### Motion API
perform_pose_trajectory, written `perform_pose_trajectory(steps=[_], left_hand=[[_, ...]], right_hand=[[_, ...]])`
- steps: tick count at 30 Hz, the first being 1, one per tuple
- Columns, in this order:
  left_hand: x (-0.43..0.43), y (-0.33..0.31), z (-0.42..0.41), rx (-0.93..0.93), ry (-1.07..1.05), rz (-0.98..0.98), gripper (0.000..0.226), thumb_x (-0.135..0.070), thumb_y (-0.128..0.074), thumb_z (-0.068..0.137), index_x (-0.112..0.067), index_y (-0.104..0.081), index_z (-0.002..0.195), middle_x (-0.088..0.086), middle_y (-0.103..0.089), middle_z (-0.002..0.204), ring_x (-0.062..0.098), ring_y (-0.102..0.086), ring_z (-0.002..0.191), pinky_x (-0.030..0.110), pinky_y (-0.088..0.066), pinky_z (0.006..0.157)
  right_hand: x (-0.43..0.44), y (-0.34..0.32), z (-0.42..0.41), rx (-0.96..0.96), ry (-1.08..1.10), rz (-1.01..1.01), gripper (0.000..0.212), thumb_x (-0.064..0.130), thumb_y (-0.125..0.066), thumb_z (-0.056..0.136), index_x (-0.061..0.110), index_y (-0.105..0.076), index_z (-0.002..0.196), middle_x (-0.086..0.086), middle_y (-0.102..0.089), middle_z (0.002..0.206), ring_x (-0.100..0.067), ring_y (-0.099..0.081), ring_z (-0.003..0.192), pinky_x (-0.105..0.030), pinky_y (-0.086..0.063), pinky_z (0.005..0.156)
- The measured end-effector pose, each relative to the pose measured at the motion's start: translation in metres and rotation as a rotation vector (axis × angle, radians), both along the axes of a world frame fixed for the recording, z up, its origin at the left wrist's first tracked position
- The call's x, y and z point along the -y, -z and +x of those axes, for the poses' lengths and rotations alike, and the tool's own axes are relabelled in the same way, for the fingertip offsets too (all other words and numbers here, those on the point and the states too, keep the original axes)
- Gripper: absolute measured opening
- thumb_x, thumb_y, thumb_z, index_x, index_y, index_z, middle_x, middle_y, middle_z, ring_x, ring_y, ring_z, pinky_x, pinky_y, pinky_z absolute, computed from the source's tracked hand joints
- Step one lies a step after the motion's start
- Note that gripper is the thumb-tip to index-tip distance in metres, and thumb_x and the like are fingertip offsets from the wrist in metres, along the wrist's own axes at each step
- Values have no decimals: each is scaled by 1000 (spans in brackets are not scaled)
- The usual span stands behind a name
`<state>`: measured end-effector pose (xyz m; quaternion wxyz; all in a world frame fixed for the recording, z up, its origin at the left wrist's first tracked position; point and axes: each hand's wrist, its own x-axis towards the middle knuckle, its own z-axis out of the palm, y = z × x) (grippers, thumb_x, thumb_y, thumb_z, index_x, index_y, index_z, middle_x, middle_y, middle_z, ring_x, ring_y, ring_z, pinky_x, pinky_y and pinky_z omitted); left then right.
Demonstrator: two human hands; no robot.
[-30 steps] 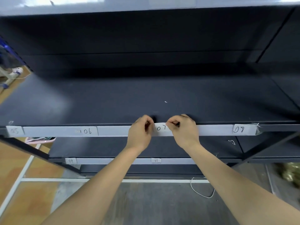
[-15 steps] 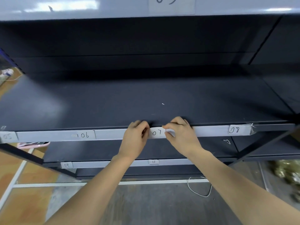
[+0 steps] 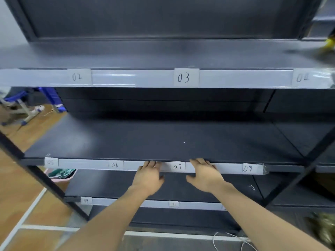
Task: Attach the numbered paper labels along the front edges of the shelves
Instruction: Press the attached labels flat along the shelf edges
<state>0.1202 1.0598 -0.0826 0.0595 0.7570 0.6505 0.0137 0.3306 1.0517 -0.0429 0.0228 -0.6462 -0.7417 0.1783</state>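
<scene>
The 07 label (image 3: 177, 167) is a small pale paper rectangle with the number handwritten in dark ink. It lies flat against the grey front strip (image 3: 228, 167) of the middle shelf (image 3: 163, 140), directly between the two hands.

The left hand (image 3: 148, 175) is spread flat with its fingers straight. Its fingertips (image 3: 151, 163) touch the strip just left of the label, and it holds nothing. The right hand (image 3: 205, 175) mirrors it: its fingers (image 3: 200, 161) are extended against the strip just right of the label, and it too holds nothing. Neither hand covers the number.

Further along the same strip, the 06 label (image 3: 114, 165) and the 05 label (image 3: 50, 162) sit beyond the left hand. The 08 label (image 3: 248, 168) sits beyond the right hand, near the strip's end.

Above the hands, the top shelf (image 3: 163, 55) carries the 02 label (image 3: 77, 77), the 03 label (image 3: 184, 77) and a blurred 04 label (image 3: 301, 77) on its own grey edge. Below the wrists, the lower shelf (image 3: 181, 189) shows the 09 label (image 3: 86, 200) and the 11 label (image 3: 174, 203). All the shelf boards are dark and matt.

Left of the left forearm lies a wooden floor (image 3: 14, 187), with a pink basket (image 3: 61, 176) under the middle shelf's left end. A white cord (image 3: 226, 240) lies on the floor between the forearms, nearer the right one.
</scene>
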Motion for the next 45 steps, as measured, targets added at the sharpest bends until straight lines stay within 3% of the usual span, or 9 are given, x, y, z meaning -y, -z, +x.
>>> perform_pose_trajectory(steps=[3,8,13,25,29,32,34,40,45], left_hand=[[25,-16,-7,-67,-68,-33,63,-45,-40,94,-15,-28,148,4,-32,153,23,-21,144,37,-24,114],[73,-15,-4,-104,-115,-114,69,-50,-31,97,-10,-17,153,9,-11,162,26,-3,149,39,-9,121],[132,22,14,-113,-110,-227,70,-51,-30,98,-11,-14,153,9,-5,163,26,1,150,40,-6,121],[187,92,9,-132,-96,-470,70,-52,-27,99,-13,-9,154,9,1,163,26,3,150,41,-5,121],[179,111,-1,-112,-61,-471,70,-51,-28,99,-12,-12,154,8,-4,163,25,-1,150,39,-7,121],[170,134,-9,-94,-5,-452,66,-49,-32,98,-10,-23,150,9,-20,159,25,-11,149,37,-13,120],[161,153,-12,-84,38,-431,59,-46,-35,97,-11,-32,144,8,-35,151,25,-25,143,36,-21,115],[108,245,-7,21,69,-365,43,-37,-39,96,-20,-47,135,0,-50,139,21,-42,129,31,-32,105],[30,320,14,264,-70,-152,32,-27,-49,94,-17,-59,122,6,-60,124,26,-52,119,35,-44,94]], right_hand=[[23,-16,17,5,29,100,66,45,-49,88,22,-31,146,2,-32,151,-22,-31,136,-37,-28,110],[63,-21,36,13,31,71,70,50,-46,90,23,-24,150,-2,-14,160,-23,-12,147,-41,-20,116],[112,18,43,45,6,-101,74,52,-43,91,23,-15,153,-3,-4,162,-23,-5,149,-44,-15,117],[174,107,30,53,59,-354,72,50,-46,91,23,-19,152,-3,-8,162,-22,-7,149,-43,-19,116],[170,126,21,45,105,-371,70,49,-47,91,23,-23,151,-3,-14,161,-22,-12,148,-43,-20,117],[166,154,12,55,108,-354,63,47,-48,91,22,-32,147,-3,-32,153,-23,-27,141,-38,-26,114],[158,180,6,62,87,-309,54,44,-48,92,24,-40,141,0,-44,143,-22,-37,134,-35,-31,108],[108,285,-2,-13,97,-197,38,35,-50,92,23,-53,127,1,-55,129,-21,-45,124,-31,-40,98],[35,366,-4,-103,60,43,34,26,-54,91,15,-60,123,-4,-57,121,-26,-50,115,-35,-46,93]])
